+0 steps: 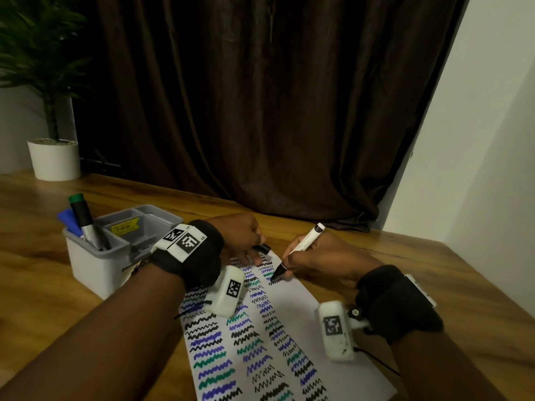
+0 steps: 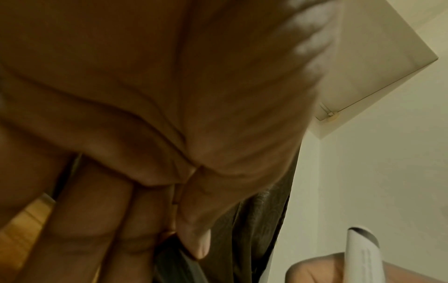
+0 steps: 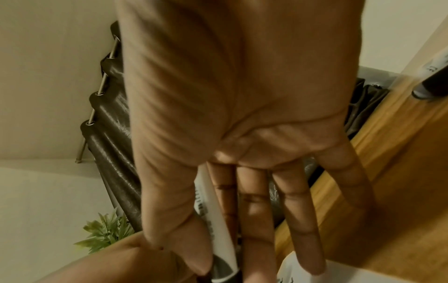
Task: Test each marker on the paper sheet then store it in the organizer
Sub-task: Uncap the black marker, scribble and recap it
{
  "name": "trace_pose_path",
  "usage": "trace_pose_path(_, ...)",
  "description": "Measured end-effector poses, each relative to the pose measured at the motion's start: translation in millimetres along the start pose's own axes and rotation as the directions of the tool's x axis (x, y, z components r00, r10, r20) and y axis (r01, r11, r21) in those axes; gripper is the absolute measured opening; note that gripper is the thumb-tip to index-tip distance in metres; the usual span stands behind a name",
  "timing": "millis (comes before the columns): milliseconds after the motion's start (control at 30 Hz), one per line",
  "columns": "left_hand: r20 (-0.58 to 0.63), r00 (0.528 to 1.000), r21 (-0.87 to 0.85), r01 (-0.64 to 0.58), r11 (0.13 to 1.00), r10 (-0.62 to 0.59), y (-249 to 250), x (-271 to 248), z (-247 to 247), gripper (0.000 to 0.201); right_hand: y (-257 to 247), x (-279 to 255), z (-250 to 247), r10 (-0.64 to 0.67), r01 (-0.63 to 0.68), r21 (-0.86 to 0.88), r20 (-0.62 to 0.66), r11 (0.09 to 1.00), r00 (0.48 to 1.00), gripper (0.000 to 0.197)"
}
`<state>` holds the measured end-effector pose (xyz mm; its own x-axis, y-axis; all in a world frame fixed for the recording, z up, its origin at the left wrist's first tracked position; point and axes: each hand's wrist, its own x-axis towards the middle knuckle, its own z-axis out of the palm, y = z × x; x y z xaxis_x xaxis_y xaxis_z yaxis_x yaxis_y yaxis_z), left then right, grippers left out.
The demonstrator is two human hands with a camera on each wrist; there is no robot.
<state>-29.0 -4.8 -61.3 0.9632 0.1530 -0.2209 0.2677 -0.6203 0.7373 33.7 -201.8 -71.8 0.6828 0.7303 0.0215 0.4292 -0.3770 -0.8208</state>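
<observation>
On paper sheet [image 1: 304, 311]: marker [image 1: 299, 246] in R hand [image 1: 321, 260], tip down-left.

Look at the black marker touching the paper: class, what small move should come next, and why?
Probably lift the black marker off the paper sheet and cap it. Its tip sits at the end of a fresh black zigzag, the right hand grips the barrel, and the left hand holds the black cap right beside it. The gray organizer waits at left.
</observation>
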Motion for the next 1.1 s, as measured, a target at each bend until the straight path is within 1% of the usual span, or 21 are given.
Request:
trace_pose_path(67,0.004,1.0,0.002,0.003,1.0,-0.003,0,0,0,0.02,1,2,-1,-0.031,0.034,-0.089,0.03,0.995,0.999,0.012)
trace_pose_path(133,0.006,1.0,-0.006,0.01,1.0,-0.01,0,-1,0,0.021,3,4,-1,-0.04,0.048,-0.126,0.06,0.991,0.997,0.013)
trace_pose_path(267,0.01,1.0,-0.004,0.012,1.0,-0.012,1,-1,0,0.027,5,4,-1,-0.035,0.044,-0.111,0.088,0.993,0.996,0.012)
trace_pose_path(500,0.009,1.0,-0.012,0.016,1.0,-0.016,1,-1,0,0.025,8,7,-3,-0.062,0.079,-0.158,0.106,0.984,0.992,0.014)
trace_pose_path(1100,-0.006,1.0,-0.028,0.008,1.0,-0.008,0,-1,1,0.023,13,12,-5,-0.026,0.037,-0.147,0.074,0.988,0.997,0.012)
